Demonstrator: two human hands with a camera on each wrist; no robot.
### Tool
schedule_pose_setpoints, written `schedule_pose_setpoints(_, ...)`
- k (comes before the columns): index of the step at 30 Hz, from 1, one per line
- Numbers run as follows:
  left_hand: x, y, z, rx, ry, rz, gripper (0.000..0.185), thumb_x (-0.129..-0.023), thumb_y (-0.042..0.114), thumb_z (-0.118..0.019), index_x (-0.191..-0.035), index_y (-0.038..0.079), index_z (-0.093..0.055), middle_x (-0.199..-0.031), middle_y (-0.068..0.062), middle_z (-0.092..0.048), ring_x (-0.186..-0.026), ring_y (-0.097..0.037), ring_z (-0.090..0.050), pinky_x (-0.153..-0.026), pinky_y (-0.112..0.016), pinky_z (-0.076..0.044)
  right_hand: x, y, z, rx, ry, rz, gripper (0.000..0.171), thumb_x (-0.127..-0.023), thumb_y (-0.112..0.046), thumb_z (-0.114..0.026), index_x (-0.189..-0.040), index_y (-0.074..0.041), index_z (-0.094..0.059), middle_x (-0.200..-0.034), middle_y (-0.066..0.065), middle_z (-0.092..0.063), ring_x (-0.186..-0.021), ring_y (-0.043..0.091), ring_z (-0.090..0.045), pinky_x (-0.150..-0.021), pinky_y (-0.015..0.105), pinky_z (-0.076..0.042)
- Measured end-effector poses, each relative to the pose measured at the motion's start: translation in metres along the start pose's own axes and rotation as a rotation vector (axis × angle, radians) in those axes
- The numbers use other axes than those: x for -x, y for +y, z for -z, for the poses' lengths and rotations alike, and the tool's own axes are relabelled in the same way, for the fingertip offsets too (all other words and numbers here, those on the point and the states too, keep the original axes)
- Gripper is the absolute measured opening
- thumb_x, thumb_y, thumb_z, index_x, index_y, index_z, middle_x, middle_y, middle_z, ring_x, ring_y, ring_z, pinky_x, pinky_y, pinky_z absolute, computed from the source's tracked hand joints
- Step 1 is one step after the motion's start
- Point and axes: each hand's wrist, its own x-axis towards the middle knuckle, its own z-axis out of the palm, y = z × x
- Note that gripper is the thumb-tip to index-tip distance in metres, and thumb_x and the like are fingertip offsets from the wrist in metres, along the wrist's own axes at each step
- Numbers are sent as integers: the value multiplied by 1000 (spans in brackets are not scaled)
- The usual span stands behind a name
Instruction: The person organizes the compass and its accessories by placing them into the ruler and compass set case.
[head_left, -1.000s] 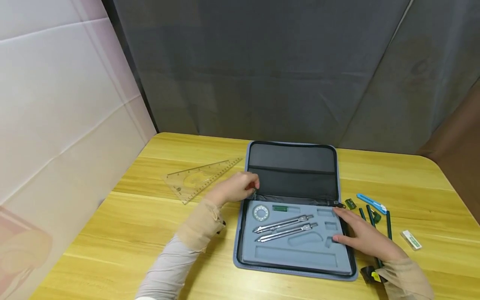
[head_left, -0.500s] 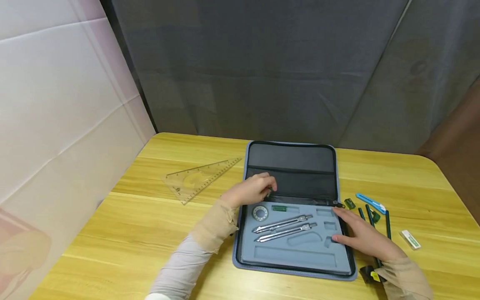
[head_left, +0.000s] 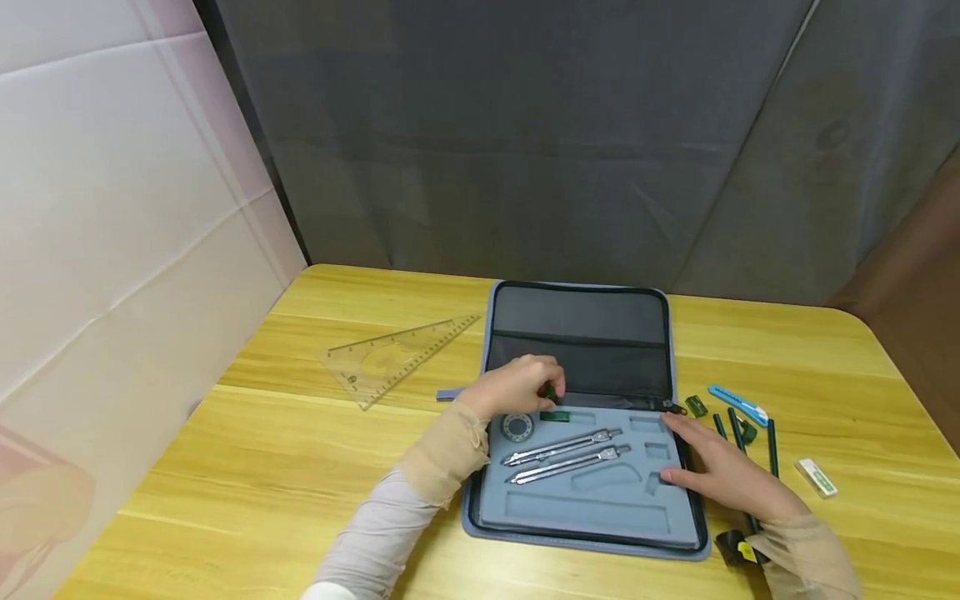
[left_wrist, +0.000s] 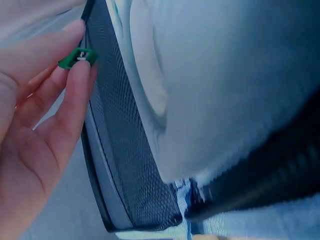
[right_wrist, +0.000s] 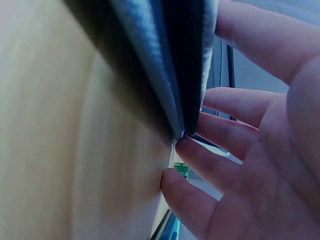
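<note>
Between the thumb and fingers of my left hand [head_left: 517, 385] is a small green piece with a metal insert [left_wrist: 79, 58]. That hand hovers over the upper left of an open zip case [head_left: 585, 546]. Inside the case lies a blue-grey moulded tray [head_left: 525, 529] with two silver compasses [head_left: 558, 447] [head_left: 570, 465], a round numbered disc [head_left: 517, 427] and a green block [head_left: 555, 417]. My right hand [head_left: 735, 475] rests along the case's right edge, fingers extended, thumb on the tray. Several tray recesses hold nothing.
A clear set square [head_left: 397, 358] lies left of the case. To the right are a blue utility knife [head_left: 738, 404], a green sharpener-like block [head_left: 696, 406], dark green pencils [head_left: 772, 447], a white eraser [head_left: 817, 478] and a black-and-yellow item [head_left: 735, 547].
My left hand has moved right from the case's left edge, carrying the green piece to above the tray near the green block. The right hand has stayed at the case's right edge.
</note>
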Motion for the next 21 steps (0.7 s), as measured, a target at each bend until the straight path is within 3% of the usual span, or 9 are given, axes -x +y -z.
schedule_pose_setpoints(6,-4,2,-1,-2,-26,2,16,-77,-3,-66,-84,10,-62,-84,2,-57,-71,-10,-50,-63,-18,-41,0,-1,1,3,-5,-3,77,-81,-45,-63,-135,4,-36,-136,29,-35,-121,49,-32,-90,60,-33)
schedule_pose_setpoints(14,-10,8,-2,-27,-91,30,20,-79,-2,-61,-96,9,-63,-91,2,-61,-76,-9,-52,-67,-18,-42,0,-1,1,-6,-8,-1,77,-81,-44,-63,-135,4,-36,-136,29,-34,-122,49,-32,-91,60,-33)
schedule_pose_setpoints(21,-16,18,-2,-91,-139,0,21,-82,0,-59,-100,10,-63,-100,-3,-58,-87,-12,-54,-75,-22,-44,0,-1,1,-2,-8,-6,77,-81,-45,-62,-135,4,-36,-136,29,-34,-122,49,-32,-91,60,-32)
